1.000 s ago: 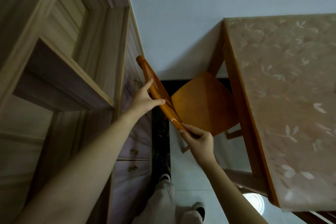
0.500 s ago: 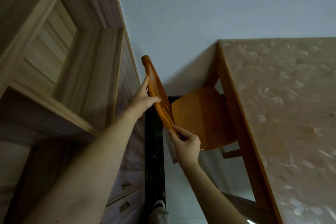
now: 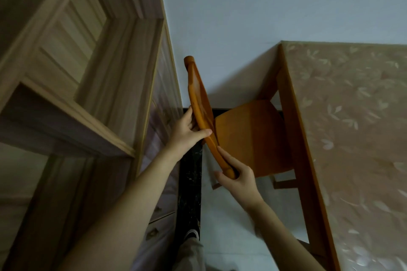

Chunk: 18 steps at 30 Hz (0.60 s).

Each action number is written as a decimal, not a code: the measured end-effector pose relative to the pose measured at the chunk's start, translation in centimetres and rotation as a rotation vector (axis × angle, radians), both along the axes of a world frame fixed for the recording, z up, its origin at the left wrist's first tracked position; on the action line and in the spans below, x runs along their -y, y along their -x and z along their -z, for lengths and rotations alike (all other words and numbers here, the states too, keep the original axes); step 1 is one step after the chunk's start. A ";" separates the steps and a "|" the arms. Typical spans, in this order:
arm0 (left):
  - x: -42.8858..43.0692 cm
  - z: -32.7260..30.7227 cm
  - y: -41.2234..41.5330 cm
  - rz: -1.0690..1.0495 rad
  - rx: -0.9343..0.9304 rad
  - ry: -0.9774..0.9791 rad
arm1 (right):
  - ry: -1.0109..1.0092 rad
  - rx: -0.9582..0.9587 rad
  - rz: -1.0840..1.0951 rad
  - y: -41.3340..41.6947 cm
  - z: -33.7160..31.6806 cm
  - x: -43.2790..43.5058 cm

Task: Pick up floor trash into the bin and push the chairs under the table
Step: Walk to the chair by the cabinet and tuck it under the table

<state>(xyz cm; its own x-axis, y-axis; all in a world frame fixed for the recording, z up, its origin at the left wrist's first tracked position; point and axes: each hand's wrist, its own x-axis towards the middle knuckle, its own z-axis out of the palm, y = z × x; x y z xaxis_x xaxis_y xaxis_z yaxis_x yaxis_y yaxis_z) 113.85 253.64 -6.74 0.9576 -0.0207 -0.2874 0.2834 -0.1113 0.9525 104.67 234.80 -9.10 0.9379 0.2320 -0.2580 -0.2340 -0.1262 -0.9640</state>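
An orange wooden chair [image 3: 251, 136] stands in the gap between the shelf unit and the table, its seat partly under the table's edge. My left hand [image 3: 187, 132] grips the middle of the chair's curved backrest [image 3: 198, 97], thumb over the front. My right hand [image 3: 237, 178] holds the near end of the backrest. The wooden table [image 3: 293, 130] on the right carries a beige cloth with a leaf pattern. No trash or bin shows in view.
A tall pale wooden shelf unit [image 3: 88, 94] with drawers [image 3: 158, 222] fills the left. A dark floor strip [image 3: 190, 182] runs along its base beside white tiles. The plain wall [image 3: 242, 17] closes the far end. My shoe [image 3: 191, 234] and trouser leg show below.
The chair's seat has slid further right under the table's edge. Both hands stayed on the backrest, and the view has tilted up slightly.
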 end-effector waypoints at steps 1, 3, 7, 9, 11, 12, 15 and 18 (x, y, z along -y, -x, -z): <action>0.0 0.0 -0.3 0.012 0.003 -0.013 | -0.002 0.001 0.018 0.0 0.0 -0.1; 0.0 0.0 -0.9 0.040 0.013 -0.037 | -0.022 0.001 0.053 -0.1 0.0 -0.1; 0.8 -0.3 -2.9 0.067 0.004 -0.073 | -0.048 0.005 0.115 -1.1 0.1 0.3; 1.5 -0.1 -4.2 0.094 0.003 -0.078 | -0.036 0.016 0.146 -2.0 0.2 0.8; 2.5 -0.4 -5.1 0.111 -0.003 -0.066 | -0.023 0.027 0.157 -2.9 0.1 1.6; 3.1 -0.5 -5.6 0.113 -0.006 -0.060 | -0.016 0.034 0.156 -3.2 0.0 2.1; 4.5 -0.9 -6.9 0.119 -0.009 -0.057 | -0.010 0.052 0.161 -4.2 -0.7 3.5; 5.6 -1.2 -8.6 0.140 -0.007 -0.069 | -0.030 0.047 0.181 -5.7 -1.3 4.4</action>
<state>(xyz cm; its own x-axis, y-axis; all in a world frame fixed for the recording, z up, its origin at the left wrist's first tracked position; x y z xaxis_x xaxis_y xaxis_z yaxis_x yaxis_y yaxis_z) 122.49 247.99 -5.57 0.9448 -0.1339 -0.2991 0.2670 -0.2151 0.9394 110.33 230.43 -7.83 0.9758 0.0654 -0.2089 -0.2053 -0.0571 -0.9770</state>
